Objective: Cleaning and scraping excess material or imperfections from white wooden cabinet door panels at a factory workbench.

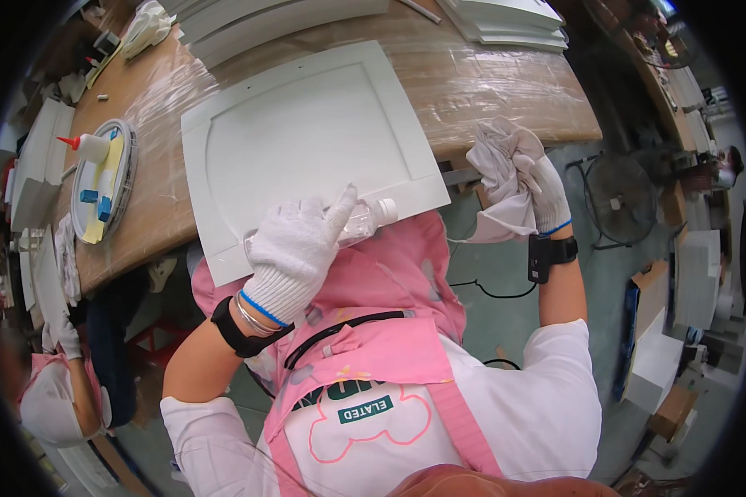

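Nearest to me, low in the frame, I see a pink apron over a white shirt (547,398), filling the bottom centre. Just above it, my left hand (294,248), in a white knitted glove with a black wrist strap, has its fingers curled around a clear plastic bottle with a white cap (371,217); the index finger lies stretched along the bottle's side. The bottle lies nearly level at centre frame, cap toward the right, over the near edge of a white rectangular panel with a raised frame border (307,141). The glove hides most of the bottle's body, so I cannot tell what is in it.

To the right of centre, my right hand (539,186), also gloved in white, is closed on a crumpled white cloth (493,161), held off the table's right edge, apart from the bottle.

The panel rests on a brown worktable wrapped in clear film (489,83). At the left of the frame sits one round grey tray (128,178) holding a white glue bottle with a red nozzle (87,147), two small blue pieces and yellow pads. Stacks of white panels (506,21) lie along the top edge, cut off by it. A dark floor fan (617,199) stands at the right. Another person's white-gloved hand (62,335) shows at lower left, partly cut off.
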